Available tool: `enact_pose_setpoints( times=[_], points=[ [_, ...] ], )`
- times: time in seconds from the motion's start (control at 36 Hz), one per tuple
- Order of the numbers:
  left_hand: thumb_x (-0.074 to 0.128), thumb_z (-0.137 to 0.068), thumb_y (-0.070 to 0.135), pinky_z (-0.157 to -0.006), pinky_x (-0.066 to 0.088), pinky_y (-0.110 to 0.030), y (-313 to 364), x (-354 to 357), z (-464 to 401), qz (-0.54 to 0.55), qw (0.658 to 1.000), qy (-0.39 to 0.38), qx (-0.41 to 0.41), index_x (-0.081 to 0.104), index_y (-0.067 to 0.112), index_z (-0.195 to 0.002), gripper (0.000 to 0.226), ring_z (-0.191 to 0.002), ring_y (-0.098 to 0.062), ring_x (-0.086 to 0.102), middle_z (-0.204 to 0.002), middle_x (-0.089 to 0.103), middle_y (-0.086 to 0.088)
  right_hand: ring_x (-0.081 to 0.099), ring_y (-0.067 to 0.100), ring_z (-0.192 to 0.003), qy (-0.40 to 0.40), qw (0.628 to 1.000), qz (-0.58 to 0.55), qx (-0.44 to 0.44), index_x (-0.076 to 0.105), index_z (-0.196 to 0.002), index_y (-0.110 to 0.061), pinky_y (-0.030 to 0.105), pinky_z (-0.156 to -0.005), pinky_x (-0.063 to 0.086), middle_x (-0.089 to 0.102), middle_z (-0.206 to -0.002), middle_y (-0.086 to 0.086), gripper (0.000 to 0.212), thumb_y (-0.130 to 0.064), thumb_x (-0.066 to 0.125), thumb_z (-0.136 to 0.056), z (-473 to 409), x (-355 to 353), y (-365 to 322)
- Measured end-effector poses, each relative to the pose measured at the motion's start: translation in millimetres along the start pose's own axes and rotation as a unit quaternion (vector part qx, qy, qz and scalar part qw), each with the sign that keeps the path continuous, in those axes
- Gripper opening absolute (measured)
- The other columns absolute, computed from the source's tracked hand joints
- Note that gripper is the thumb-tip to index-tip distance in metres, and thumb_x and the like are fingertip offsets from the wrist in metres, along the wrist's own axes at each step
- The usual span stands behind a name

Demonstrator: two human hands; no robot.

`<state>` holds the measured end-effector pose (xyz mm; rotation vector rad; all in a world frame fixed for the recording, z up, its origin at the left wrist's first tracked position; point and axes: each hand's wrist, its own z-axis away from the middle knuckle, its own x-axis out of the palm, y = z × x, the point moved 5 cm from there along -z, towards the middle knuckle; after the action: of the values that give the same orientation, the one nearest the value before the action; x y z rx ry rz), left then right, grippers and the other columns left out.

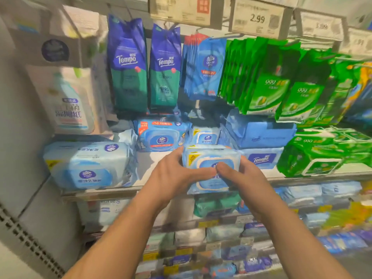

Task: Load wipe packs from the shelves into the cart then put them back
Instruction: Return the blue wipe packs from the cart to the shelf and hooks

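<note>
**Soft pack, held at both ends**

The left hand (173, 174) and right hand (239, 176) clasp a light-blue wipe pack (211, 168) at the shelf (100, 193) edge, fingers curled round its ends. It looks soft, slick-wrapped and moderately heavy; gripping the ends suits it.

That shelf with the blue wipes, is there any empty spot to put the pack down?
Yes. A bare strip of shelf lies between the big light-blue pack on the left and the held pack, which both hands grip. The right is crowded: Tempo packs and green packs fill it.
</note>
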<state>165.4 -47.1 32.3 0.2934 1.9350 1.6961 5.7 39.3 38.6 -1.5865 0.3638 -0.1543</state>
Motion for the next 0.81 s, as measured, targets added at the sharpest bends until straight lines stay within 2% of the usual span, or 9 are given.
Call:
enact_pose_setpoints(
  times=[0.08,0.17,0.22,0.28,0.36,0.47,0.56,0.67,0.81],
  points=[
    [0.091,-0.069,0.036,-0.067,0.046,-0.006,-10,0,-28,-0.016,1.000,-0.012,-0.002,0.067,0.041,-0.096,0.037,-0.075,0.017,0.064,-0.082,0.070,0.036,0.073,0.004,-0.093,0.004,1.000,0.012,0.000,0.064,-0.123,-0.025,0.012,-0.065,0.051,0.077,-0.105,-0.010,0.033,-0.021,0.071,-0.091,-18,-5,5],
    [0.095,-0.062,0.040,-0.087,0.051,-0.016,-22,5,-52,-0.018,0.999,-0.026,-0.007,0.061,0.053,-0.095,0.049,-0.086,0.014,0.067,-0.089,0.071,0.036,0.072,0.010,-0.104,0.014,1.000,0.002,0.015,0.057,-0.134,-0.026,0.019,-0.076,0.055,0.076,-0.114,-0.006,0.047,-0.014,0.071,-0.091,-35,-11,16],
    [0.095,-0.054,0.048,-0.098,0.053,-0.029,-32,10,-65,-0.009,0.999,-0.044,-0.016,0.062,0.050,-0.113,0.067,-0.096,0.004,0.071,-0.099,0.075,0.026,0.071,0.010,-0.108,0.017,1.000,-0.003,0.017,0.052,-0.138,-0.029,0.022,-0.084,0.056,0.075,-0.116,-0.007,0.054,-0.009,0.071,-0.091,-45,-15,23],
    [0.094,-0.051,0.055,-0.103,0.052,-0.038,-38,14,-75,-0.012,0.998,-0.057,-0.014,0.058,0.041,-0.132,0.090,-0.105,-0.004,0.071,-0.110,0.076,0.019,0.072,0.001,-0.100,0.023,1.000,0.005,0.017,0.047,-0.138,-0.033,0.014,-0.077,0.055,0.076,-0.111,-0.012,0.060,-0.006,0.071,-0.091,-55,-19,31],
    [0.093,-0.055,0.054,-0.104,0.052,-0.040,-46,18,-90,-0.042,0.997,-0.063,-0.009,0.058,0.044,-0.132,0.085,-0.110,-0.007,0.069,-0.115,0.074,0.018,0.069,-0.005,-0.100,0.023,0.999,0.034,0.017,0.045,-0.138,-0.036,0.012,-0.080,0.054,0.071,-0.116,-0.017,0.066,-0.005,0.074,-0.089,-70,-21,39],
    [0.089,-0.059,0.050,-0.093,0.057,-0.036,-54,24,-105,-0.101,0.992,-0.063,-0.034,0.052,0.054,-0.132,0.082,-0.093,-0.004,0.069,-0.107,0.075,0.021,0.055,-0.030,-0.083,0.027,0.986,0.164,-0.008,0.049,-0.107,-0.043,-0.002,-0.073,0.040,0.057,-0.097,-0.037,0.052,-0.004,0.076,-0.087,-90,-23,44],
    [0.085,-0.056,0.052,-0.085,0.060,-0.038,-56,29,-114,-0.108,0.992,-0.050,-0.037,0.051,0.055,-0.131,0.082,-0.087,-0.010,0.070,-0.100,0.076,0.017,0.058,-0.014,-0.096,0.047,0.961,0.272,-0.023,0.048,-0.130,-0.036,0.002,-0.071,0.036,0.053,-0.102,-0.030,0.052,-0.017,0.074,-0.090,-100,-22,47],
    [0.086,-0.063,0.048,-0.091,0.057,-0.035,-55,37,-124,-0.126,0.991,-0.036,-0.027,0.052,0.048,-0.131,0.076,-0.101,-0.009,0.070,-0.106,0.075,0.018,0.047,0.020,-0.127,0.116,0.899,0.415,-0.082,0.048,-0.145,-0.018,0.023,-0.098,0.036,0.047,-0.135,-0.003,0.052,-0.021,0.065,-0.096,-99,-21,62],
    [0.083,-0.059,0.058,-0.094,0.056,-0.041,-57,46,-132,-0.123,0.992,-0.014,-0.014,0.051,0.043,-0.130,0.079,-0.103,-0.008,0.070,-0.109,0.074,0.018,0.045,0.000,-0.102,0.198,0.898,0.376,-0.112,0.057,-0.132,-0.034,0.017,-0.084,0.039,0.049,-0.123,-0.018,0.033,-0.031,0.053,-0.099,-95,-23,67]
  ],
)
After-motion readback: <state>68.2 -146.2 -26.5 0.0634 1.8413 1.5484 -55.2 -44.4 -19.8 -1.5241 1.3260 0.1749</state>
